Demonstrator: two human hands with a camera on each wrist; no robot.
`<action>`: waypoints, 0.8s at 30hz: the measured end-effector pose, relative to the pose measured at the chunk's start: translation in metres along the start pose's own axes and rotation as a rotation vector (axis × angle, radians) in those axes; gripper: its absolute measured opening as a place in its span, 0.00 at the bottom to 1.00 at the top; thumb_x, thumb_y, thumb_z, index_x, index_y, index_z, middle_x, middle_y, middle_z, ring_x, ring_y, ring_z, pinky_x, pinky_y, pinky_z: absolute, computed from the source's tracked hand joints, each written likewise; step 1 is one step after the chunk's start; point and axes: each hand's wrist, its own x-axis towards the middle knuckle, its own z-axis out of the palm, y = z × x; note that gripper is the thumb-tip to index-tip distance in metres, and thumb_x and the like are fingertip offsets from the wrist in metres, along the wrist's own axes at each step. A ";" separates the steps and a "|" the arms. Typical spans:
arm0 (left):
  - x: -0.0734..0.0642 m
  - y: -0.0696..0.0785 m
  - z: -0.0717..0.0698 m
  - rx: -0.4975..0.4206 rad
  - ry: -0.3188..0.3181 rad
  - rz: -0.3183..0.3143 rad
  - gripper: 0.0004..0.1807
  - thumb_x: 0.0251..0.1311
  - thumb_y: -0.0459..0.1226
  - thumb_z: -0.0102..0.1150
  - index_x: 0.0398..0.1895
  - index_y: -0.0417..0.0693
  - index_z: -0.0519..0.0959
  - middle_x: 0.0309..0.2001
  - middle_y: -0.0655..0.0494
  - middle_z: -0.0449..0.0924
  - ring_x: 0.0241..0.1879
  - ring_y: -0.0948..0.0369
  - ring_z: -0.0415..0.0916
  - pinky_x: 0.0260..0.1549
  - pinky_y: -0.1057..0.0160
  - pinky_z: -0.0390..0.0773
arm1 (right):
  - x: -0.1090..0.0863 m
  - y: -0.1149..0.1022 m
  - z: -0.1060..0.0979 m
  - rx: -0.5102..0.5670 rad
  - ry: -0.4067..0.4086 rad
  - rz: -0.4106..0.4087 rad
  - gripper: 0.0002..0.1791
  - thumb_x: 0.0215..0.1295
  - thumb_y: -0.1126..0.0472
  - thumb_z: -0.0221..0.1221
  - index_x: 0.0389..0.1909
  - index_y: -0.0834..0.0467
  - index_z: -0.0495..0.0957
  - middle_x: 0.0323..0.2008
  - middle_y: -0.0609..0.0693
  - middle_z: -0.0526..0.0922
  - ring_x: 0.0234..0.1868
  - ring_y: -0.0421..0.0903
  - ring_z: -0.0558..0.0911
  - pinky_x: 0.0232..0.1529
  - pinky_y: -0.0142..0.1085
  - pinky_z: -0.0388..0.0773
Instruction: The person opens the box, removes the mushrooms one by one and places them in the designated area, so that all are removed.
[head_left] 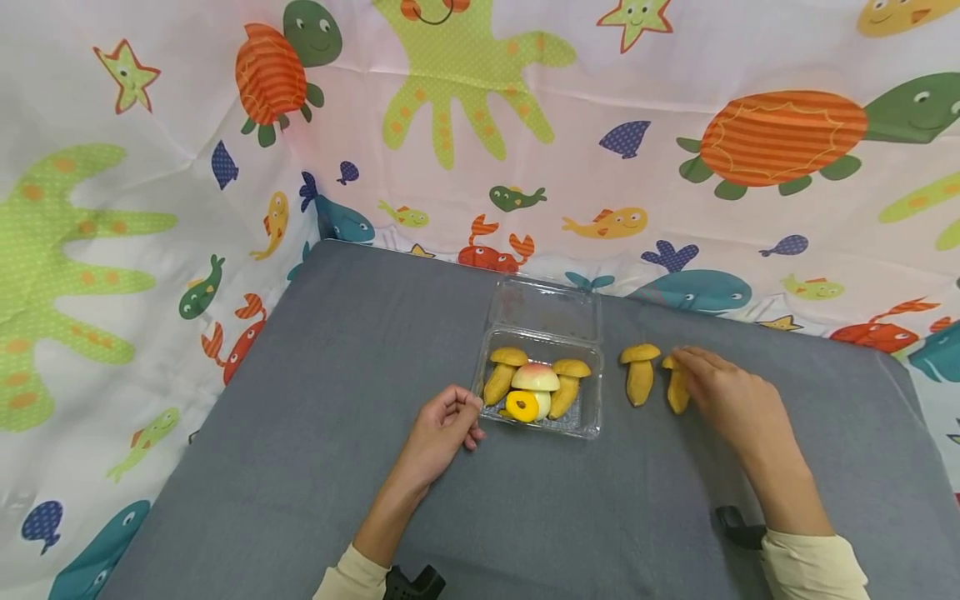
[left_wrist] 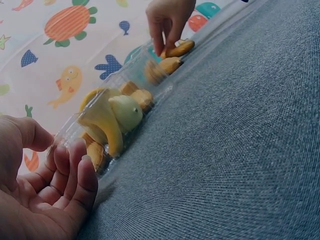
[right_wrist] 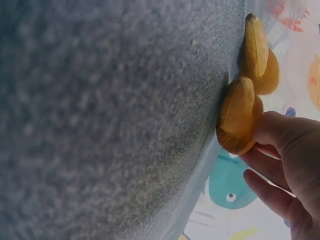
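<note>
My left hand [head_left: 444, 423] pinches the left front corner of a clear plastic clamshell box [head_left: 592, 421] between thumb and fingers. Its lid [head_left: 546, 310] is hinged back, lying open. Inside the box are two yellow-brown mushrooms [head_left: 498, 385], a pale mushroom-like piece with a pink-tinged cap [head_left: 535, 377] and a bright yellow rounded piece [head_left: 522, 406]. To the right of the box, my right hand [head_left: 723, 392] holds another yellow mushroom [right_wrist: 239, 116] by its cap, close to the cloth. Beside that one lies a further yellow mushroom [head_left: 639, 377], untouched. My right fingers partly cover the held cap.
A grey cloth [head_left: 337, 350] covers the table. Behind and to the left stands a white curtain [head_left: 450, 187] printed with sea animals, meeting the table's back edge close behind the lid. Dark wrist straps [head_left: 738, 527] show at the sleeves.
</note>
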 end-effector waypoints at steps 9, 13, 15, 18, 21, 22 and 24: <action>-0.001 0.000 0.000 0.001 0.000 0.003 0.07 0.78 0.36 0.57 0.46 0.40 0.81 0.33 0.42 0.80 0.34 0.46 0.84 0.33 0.63 0.86 | -0.001 -0.002 -0.002 -0.005 -0.016 0.005 0.24 0.63 0.69 0.72 0.61 0.61 0.83 0.57 0.61 0.87 0.47 0.66 0.88 0.38 0.63 0.85; -0.001 -0.001 -0.001 -0.001 -0.001 0.001 0.08 0.78 0.37 0.58 0.46 0.40 0.81 0.33 0.43 0.80 0.33 0.47 0.83 0.33 0.63 0.85 | -0.002 -0.003 -0.002 -0.004 -0.038 0.017 0.26 0.62 0.68 0.74 0.62 0.61 0.83 0.58 0.62 0.86 0.48 0.68 0.87 0.40 0.64 0.85; -0.001 -0.001 -0.001 -0.001 -0.001 0.001 0.08 0.78 0.37 0.58 0.46 0.40 0.80 0.33 0.43 0.80 0.33 0.48 0.83 0.33 0.63 0.85 | -0.003 -0.003 -0.002 -0.003 -0.038 0.018 0.26 0.62 0.68 0.74 0.62 0.61 0.83 0.58 0.62 0.86 0.48 0.68 0.87 0.40 0.64 0.84; -0.001 -0.001 -0.001 0.000 -0.001 -0.003 0.08 0.78 0.37 0.58 0.46 0.40 0.81 0.33 0.43 0.79 0.33 0.49 0.83 0.33 0.63 0.85 | -0.004 -0.003 -0.003 -0.004 -0.023 0.016 0.26 0.61 0.68 0.74 0.62 0.61 0.83 0.58 0.62 0.86 0.47 0.68 0.88 0.39 0.64 0.85; 0.000 0.000 -0.001 -0.002 -0.002 -0.003 0.08 0.78 0.37 0.58 0.46 0.40 0.81 0.33 0.43 0.79 0.33 0.49 0.83 0.33 0.63 0.85 | -0.005 -0.003 -0.002 -0.004 -0.007 0.013 0.25 0.62 0.68 0.73 0.62 0.61 0.83 0.58 0.61 0.86 0.46 0.67 0.88 0.37 0.63 0.85; 0.000 0.000 -0.001 -0.001 -0.003 -0.004 0.08 0.78 0.37 0.58 0.46 0.40 0.81 0.33 0.43 0.79 0.33 0.49 0.83 0.33 0.63 0.85 | -0.005 -0.003 -0.002 -0.003 -0.004 0.012 0.25 0.62 0.68 0.73 0.62 0.60 0.83 0.58 0.61 0.86 0.46 0.67 0.88 0.36 0.63 0.84; 0.000 0.000 -0.001 0.000 -0.002 -0.003 0.08 0.78 0.37 0.58 0.46 0.40 0.81 0.33 0.43 0.79 0.32 0.49 0.83 0.33 0.63 0.85 | -0.004 -0.003 -0.001 -0.001 -0.004 0.012 0.25 0.63 0.68 0.73 0.61 0.60 0.83 0.58 0.61 0.86 0.46 0.67 0.88 0.35 0.64 0.84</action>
